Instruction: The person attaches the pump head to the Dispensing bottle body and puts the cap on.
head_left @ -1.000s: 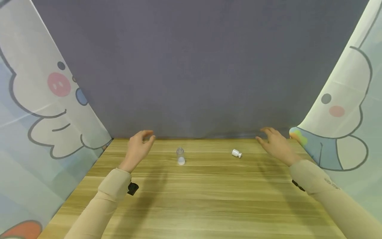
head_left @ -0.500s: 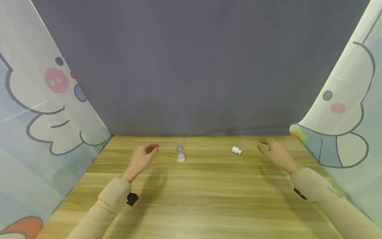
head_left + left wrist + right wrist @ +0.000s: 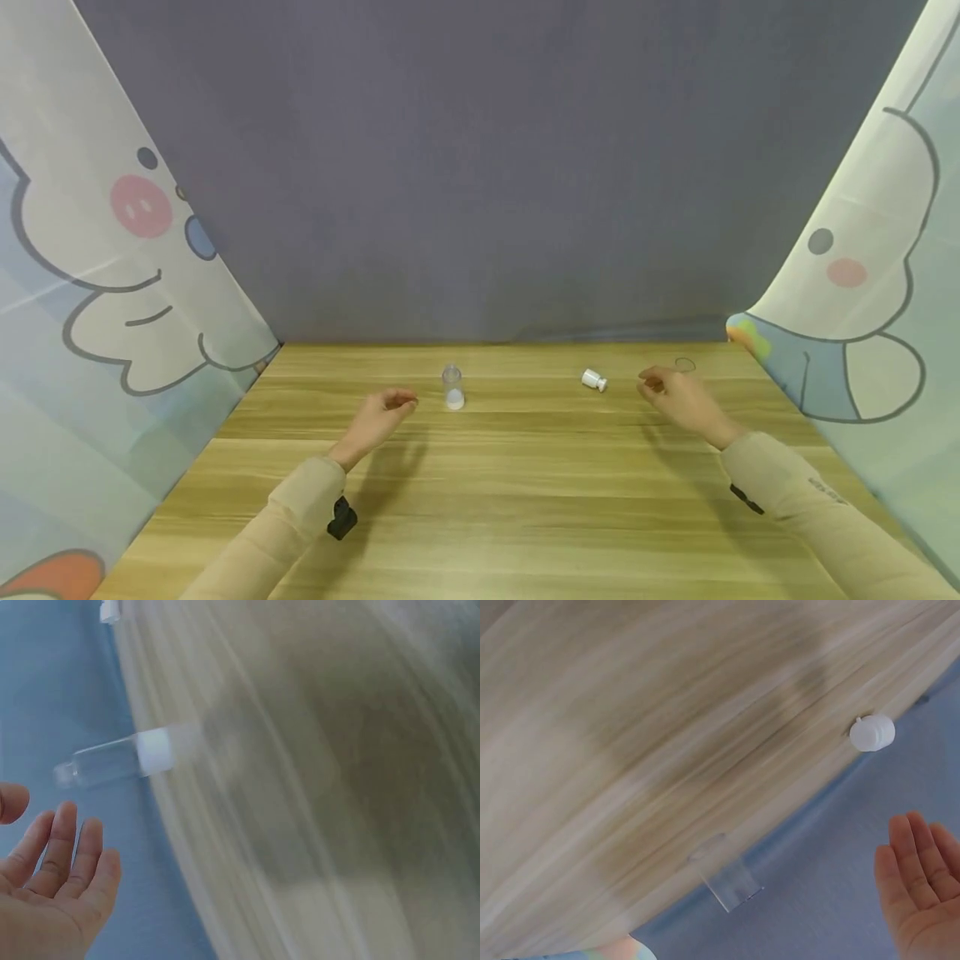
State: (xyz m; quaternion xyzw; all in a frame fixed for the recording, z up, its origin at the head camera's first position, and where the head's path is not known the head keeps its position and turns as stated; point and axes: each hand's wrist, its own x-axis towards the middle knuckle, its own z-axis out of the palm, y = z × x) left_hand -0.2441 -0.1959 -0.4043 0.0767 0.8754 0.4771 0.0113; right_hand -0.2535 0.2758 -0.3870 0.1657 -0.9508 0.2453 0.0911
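Note:
A clear bottle with a white lower part (image 3: 453, 387) stands upright on the table; the same bottle (image 3: 106, 762) shows a narrow top in the left wrist view. My left hand (image 3: 377, 423) hovers left of it, fingers loosely bent, touching nothing. Further right lies a small white bottle (image 3: 594, 381) on its side; in the right wrist view a round white end of it (image 3: 871, 733) faces me. My right hand (image 3: 688, 407) hangs to its right, apart from it and holding nothing. Behind that hand, the rim of a clear cylinder (image 3: 685, 365) peeks out, seen whole as an open-ended cylinder (image 3: 726, 874).
The wooden table (image 3: 480, 500) ends at a grey backdrop (image 3: 480, 167). Printed cartoon cloths hang on the left (image 3: 97, 333) and the right (image 3: 862, 350). All the items stand near the far edge of the table.
My left hand has moved right and nearer to me, closer to the clear bottle. The right hand has come down slightly, and the clear cylinder's rim now shows behind it.

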